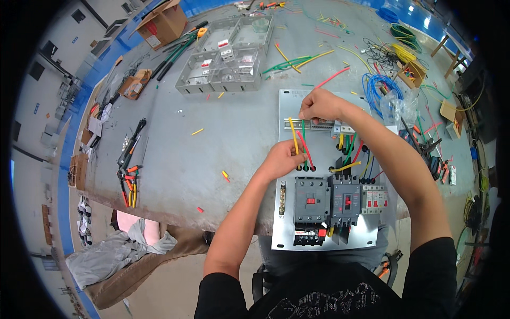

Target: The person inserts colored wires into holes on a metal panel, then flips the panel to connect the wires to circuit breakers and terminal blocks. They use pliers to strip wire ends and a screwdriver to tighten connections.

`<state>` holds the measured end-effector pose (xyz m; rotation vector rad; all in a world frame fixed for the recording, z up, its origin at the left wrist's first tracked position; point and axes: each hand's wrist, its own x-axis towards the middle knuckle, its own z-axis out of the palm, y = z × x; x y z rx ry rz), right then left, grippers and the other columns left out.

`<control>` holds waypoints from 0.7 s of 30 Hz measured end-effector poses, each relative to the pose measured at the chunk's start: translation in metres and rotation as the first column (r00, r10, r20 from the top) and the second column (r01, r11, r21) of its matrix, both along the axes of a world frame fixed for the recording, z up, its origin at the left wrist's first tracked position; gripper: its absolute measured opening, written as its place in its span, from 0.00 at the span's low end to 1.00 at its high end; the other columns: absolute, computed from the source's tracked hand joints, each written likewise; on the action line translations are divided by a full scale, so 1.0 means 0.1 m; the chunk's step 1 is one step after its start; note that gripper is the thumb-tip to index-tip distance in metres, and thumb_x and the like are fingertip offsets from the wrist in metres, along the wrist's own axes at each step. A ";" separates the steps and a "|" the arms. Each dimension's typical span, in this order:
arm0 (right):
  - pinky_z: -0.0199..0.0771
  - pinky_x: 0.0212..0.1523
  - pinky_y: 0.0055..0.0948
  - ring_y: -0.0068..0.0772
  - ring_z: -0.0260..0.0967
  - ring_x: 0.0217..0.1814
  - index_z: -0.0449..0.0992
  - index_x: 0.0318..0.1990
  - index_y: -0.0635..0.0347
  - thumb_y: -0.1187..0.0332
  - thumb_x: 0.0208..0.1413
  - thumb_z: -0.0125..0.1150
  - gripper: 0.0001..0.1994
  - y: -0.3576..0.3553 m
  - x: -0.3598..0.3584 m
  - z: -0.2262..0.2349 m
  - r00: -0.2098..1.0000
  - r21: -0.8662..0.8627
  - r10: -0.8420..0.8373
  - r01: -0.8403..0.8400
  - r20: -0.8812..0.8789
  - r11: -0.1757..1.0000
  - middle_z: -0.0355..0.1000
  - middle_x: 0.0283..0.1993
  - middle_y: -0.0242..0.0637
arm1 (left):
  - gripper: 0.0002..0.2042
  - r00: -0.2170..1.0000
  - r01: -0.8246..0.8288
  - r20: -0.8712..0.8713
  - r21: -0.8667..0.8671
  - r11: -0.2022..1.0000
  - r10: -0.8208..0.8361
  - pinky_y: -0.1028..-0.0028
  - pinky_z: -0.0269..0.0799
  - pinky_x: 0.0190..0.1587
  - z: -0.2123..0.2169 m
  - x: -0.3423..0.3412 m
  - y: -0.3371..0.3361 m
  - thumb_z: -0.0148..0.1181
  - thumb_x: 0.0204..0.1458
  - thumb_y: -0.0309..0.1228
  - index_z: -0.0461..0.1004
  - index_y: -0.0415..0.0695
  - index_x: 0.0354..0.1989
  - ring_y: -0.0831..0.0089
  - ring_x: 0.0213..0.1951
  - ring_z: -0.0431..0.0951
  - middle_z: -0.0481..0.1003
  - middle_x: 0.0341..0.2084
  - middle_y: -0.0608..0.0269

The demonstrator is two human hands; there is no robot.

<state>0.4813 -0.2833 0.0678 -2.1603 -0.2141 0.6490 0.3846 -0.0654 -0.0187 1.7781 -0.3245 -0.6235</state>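
Note:
My left hand (282, 160) is closed around the lower part of a yellow wire (293, 130), a green wire (304, 131) and a red wire (305, 144). These rise from black-ringed holes in a metal mounting plate (285, 234). Farther up the plate, my right hand (322, 105) pinches at the green wire's top end; its fingertips partly hide the grip. Another red wire (332, 78) sticks out beyond that hand; whether it is held I cannot tell. Nearer me on the plate sit a contactor (311, 201), a circuit breaker (346, 201) and small breakers (374, 199).
Grey plastic boxes (183, 85) stand at the far left of centre, near a cardboard box (163, 25). Pliers and cutters (130, 175) lie at the left. Coiled blue wire (378, 91) and a clear plastic bag (404, 109) are right of the plate. Wire offcuts (197, 131) dot the table.

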 end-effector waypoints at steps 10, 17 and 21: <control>0.76 0.37 0.35 0.30 0.75 0.31 0.85 0.40 0.66 0.65 0.57 0.75 0.12 0.09 -0.81 0.36 0.878 -0.011 0.318 -0.336 0.359 0.942 0.79 0.29 0.44 | 0.12 0.985 0.170 0.041 -0.013 0.985 -0.169 0.72 0.78 0.50 0.13 0.07 0.06 0.74 0.60 0.29 0.83 0.41 0.50 0.79 0.42 0.82 0.85 0.37 0.67; 0.77 0.31 0.29 0.23 0.75 0.27 0.84 0.35 0.68 0.69 0.59 0.74 0.09 -0.26 -0.74 0.31 0.984 0.133 -0.011 -0.013 0.180 0.991 0.78 0.25 0.34 | 0.12 0.981 0.187 0.026 0.105 0.977 -0.191 0.70 0.78 0.40 0.15 0.14 -0.16 0.78 0.55 0.33 0.84 0.40 0.41 0.77 0.33 0.81 0.85 0.29 0.68; 0.73 0.25 0.26 0.20 0.72 0.24 0.84 0.32 0.66 0.70 0.57 0.75 0.08 -0.32 -0.46 0.05 0.993 0.135 -0.116 0.110 0.033 0.985 0.76 0.24 0.30 | 0.10 0.993 0.115 -0.019 0.125 0.986 -0.113 0.70 0.76 0.36 0.20 0.05 -0.24 0.78 0.55 0.33 0.85 0.41 0.37 0.77 0.28 0.78 0.83 0.25 0.67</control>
